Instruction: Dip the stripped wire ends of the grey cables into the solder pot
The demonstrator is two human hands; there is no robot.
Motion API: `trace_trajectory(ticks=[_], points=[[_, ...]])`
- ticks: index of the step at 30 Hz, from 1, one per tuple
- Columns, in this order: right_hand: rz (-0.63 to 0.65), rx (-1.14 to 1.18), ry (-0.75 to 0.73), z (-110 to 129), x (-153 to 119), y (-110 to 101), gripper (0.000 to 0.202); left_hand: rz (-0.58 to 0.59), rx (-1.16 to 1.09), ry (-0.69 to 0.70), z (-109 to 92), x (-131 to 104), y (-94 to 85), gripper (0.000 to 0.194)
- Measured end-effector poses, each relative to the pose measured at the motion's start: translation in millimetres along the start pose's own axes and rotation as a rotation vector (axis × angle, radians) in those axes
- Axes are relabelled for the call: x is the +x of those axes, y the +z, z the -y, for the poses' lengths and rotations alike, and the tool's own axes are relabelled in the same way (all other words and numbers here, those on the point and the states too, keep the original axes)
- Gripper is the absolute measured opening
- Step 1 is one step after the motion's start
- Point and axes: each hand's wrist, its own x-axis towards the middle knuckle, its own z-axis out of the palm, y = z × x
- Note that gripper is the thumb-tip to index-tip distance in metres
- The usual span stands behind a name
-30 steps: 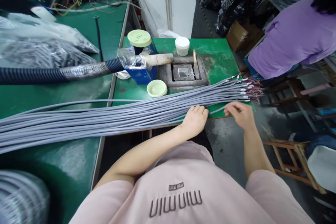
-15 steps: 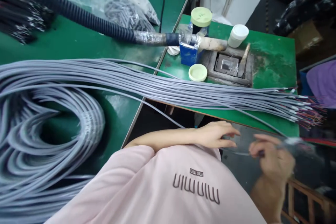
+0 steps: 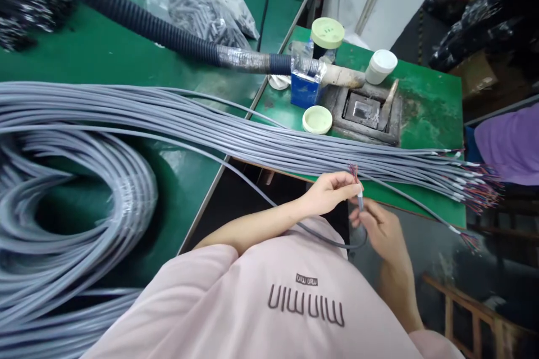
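Between my two hands a grey cable (image 3: 360, 203) stands end-up, its thin coloured wires (image 3: 353, 170) fanned out at the top. My left hand (image 3: 330, 193) pinches those wires near the white band where the grey jacket ends. Just below, my right hand (image 3: 381, 227) is closed on the jacket, and the cable loops down and back to the left past my shirt. Behind my hands lies a long bundle of grey cables (image 3: 252, 137), with stripped coloured ends (image 3: 480, 188) at the right. One separate cable end (image 3: 467, 240) hangs past the bench edge.
A solder pot (image 3: 364, 109) sits in the green bench, beside a blue box (image 3: 305, 90), white jar (image 3: 381, 65) and pale lid (image 3: 317, 119). A black hose (image 3: 168, 31) crosses above. Coiled cables (image 3: 135, 196) lie left; a person in purple (image 3: 509, 143) is at right.
My right hand has moved left and inward with the cable end. My left hand, apart and open before, has closed on its wires. The view has shifted slightly.
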Motion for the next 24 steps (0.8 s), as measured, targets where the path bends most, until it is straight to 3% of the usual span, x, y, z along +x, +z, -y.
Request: trace_trajectory(ticks=[3,4,9,12,17,20,23,24], points=[[-0.437,-0.316,0.034,-28,-3,-30,0.034,0.036,-0.005,0.030,-1,-2,-1.5,0.037],[-0.512,-0.430,0.084,-41,-5,-41,0.037,0.047,-0.007,0.038,-1,-3,-2.8,0.037],[-0.410,-0.730,0.290,-94,-5,-82,0.037,0.074,0.002,0.035,1,-6,-8.9,0.036],[-0.405,-0.867,0.276,-92,0,-102,0.032,0.062,0.006,0.037,1,-10,-10.4,0.037],[-0.661,-1.033,0.047,-68,31,-145,0.031,0.043,0.000,0.051,0,-12,-9.5,0.036],[-0.476,-0.984,0.000,-49,52,-139,0.035,-0.012,0.048,0.034,1,-9,-6.8,0.038],[-0.428,-0.488,-0.122,-16,52,-91,0.025,-0.050,0.121,0.029,0,-3,-3.5,0.038],[-0.293,-0.341,-0.151,-4,47,-71,0.023,-0.058,0.144,0.039,0,-2,-2.3,0.038]])
